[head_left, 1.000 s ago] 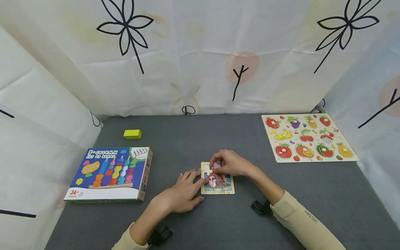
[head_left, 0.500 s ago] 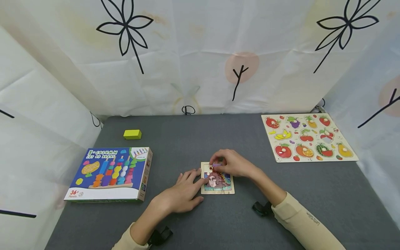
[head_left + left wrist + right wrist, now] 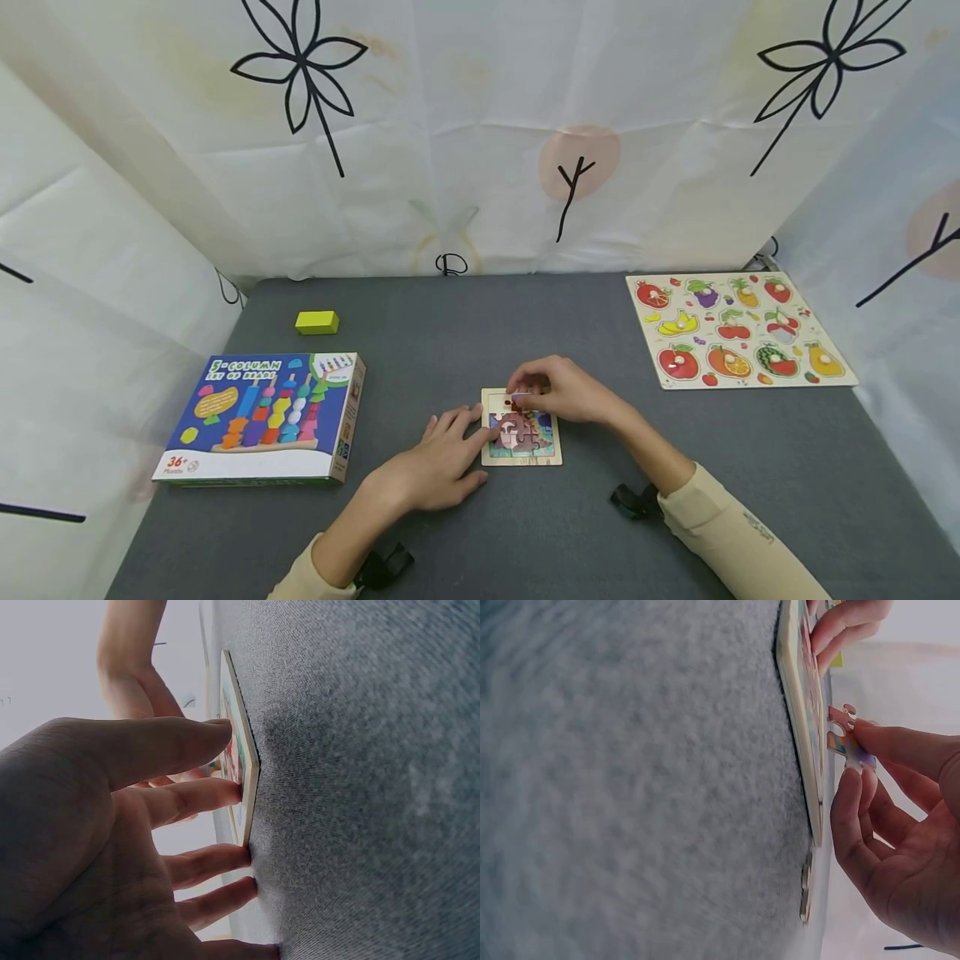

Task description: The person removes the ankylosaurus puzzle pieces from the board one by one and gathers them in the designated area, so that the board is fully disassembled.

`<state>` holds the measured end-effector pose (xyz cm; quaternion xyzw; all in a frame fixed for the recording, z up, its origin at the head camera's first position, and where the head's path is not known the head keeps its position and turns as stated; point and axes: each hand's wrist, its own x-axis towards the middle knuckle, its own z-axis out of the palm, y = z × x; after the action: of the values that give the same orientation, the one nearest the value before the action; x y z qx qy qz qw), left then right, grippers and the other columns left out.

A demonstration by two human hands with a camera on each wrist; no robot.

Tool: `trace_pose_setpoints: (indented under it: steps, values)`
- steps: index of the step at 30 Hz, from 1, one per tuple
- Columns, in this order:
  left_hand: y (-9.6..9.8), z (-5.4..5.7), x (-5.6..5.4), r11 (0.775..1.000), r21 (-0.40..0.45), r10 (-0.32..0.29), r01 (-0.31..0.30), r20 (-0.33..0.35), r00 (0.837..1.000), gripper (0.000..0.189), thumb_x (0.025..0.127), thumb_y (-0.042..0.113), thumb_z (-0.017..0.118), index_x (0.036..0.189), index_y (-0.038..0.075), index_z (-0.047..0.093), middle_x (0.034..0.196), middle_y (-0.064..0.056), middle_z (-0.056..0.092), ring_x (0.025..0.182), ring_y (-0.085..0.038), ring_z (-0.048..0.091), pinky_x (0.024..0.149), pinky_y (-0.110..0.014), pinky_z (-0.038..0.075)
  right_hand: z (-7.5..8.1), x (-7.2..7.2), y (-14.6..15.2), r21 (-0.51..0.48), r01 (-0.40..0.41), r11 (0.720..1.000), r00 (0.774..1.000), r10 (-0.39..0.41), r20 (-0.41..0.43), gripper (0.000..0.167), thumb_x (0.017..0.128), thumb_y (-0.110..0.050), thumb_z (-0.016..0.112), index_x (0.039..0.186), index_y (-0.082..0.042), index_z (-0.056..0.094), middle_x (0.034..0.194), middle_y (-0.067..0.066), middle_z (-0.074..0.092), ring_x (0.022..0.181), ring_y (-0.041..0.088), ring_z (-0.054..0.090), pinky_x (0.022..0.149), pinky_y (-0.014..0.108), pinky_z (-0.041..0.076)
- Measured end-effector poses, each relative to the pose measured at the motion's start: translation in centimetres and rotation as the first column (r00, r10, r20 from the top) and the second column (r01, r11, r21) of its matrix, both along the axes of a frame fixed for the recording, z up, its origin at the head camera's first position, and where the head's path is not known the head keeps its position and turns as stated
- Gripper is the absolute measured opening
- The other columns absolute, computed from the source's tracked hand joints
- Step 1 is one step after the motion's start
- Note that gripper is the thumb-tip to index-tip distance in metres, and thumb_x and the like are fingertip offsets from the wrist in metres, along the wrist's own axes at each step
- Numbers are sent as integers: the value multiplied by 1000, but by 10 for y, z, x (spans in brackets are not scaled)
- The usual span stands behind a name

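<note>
A small wooden jigsaw tray (image 3: 521, 461) lies on the grey table, its lower part filled with pieces that show a purplish-brown animal. Thumb and fingers of my right hand (image 3: 564, 390) pinch a knobbed puzzle piece (image 3: 846, 744) just over the tray's upper part; the right wrist view shows a gap beneath it. With fingers spread, my left hand (image 3: 438, 462) rests at the tray's left side, some fingertips touching its edge (image 3: 251, 754). Past the tray's end, a thin flat piece (image 3: 805, 889) lies on the table in the right wrist view.
A blue bead-set box (image 3: 258, 417) lies at the left, with a yellow block (image 3: 317, 322) behind it. At the back right is a fruit puzzle board (image 3: 791, 382). White patterned cloth (image 3: 465, 150) hangs around the table's back and sides.
My right hand has shifted slightly right, still pinching the puzzle piece, which has turned a little. My left hand and the tray have stayed in place.
</note>
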<state>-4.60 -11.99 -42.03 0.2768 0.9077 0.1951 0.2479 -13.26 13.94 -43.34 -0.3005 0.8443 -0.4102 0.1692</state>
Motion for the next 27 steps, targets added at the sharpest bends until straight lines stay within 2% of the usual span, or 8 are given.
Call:
trace_pose_setpoints:
  steps: [7,11,19,20,25,27]
  values:
    - [0,0,-1,1000,-1,-2,2,2,1000,61,109,27,66,166,17,46,179,-17,27,166,-44,25,130,-74,24,1,-4,17,-26,0,1000,1000,0,18,12,102,-11,76,112,-8,80,93,5,76,80,10,61,74,25,52]
    - [-2,-4,-2,1000,19,-11,11,1,1000,61,109,28,67,165,17,46,179,-18,26,166,-46,24,128,-77,23,2,-6,32,-45,36,998,998,-34,46,12,101,-11,77,113,-8,80,95,5,77,79,10,63,72,25,53]
    - [-9,-35,-6,998,58,-32,35,-52,998,65,109,37,66,168,27,41,180,-15,24,165,-45,25,123,-81,25,1,-11,67,-44,114,993,989,-109,98,15,101,-7,76,115,-2,78,95,11,75,76,9,64,69,23,55]
    - [-9,-36,-6,997,64,-32,35,-51,998,65,109,37,65,168,27,41,180,-15,24,164,-45,25,123,-81,25,1,-12,71,-41,117,992,989,-112,101,16,101,-6,75,116,-1,78,95,12,74,76,8,64,69,23,55]
    - [-7,-20,-3,998,62,-31,33,-36,999,64,109,33,66,167,23,42,179,-17,25,165,-45,25,125,-80,24,1,-13,87,-31,108,994,987,-103,126,18,102,-7,74,117,3,76,94,14,73,74,7,61,68,24,54]
    - [-4,-6,0,999,34,-22,22,-19,1000,63,109,28,67,166,19,44,180,-17,26,166,-43,25,128,-76,24,1,-14,91,-27,101,994,986,-97,133,18,103,-7,73,117,4,76,94,15,74,73,6,61,68,24,54]
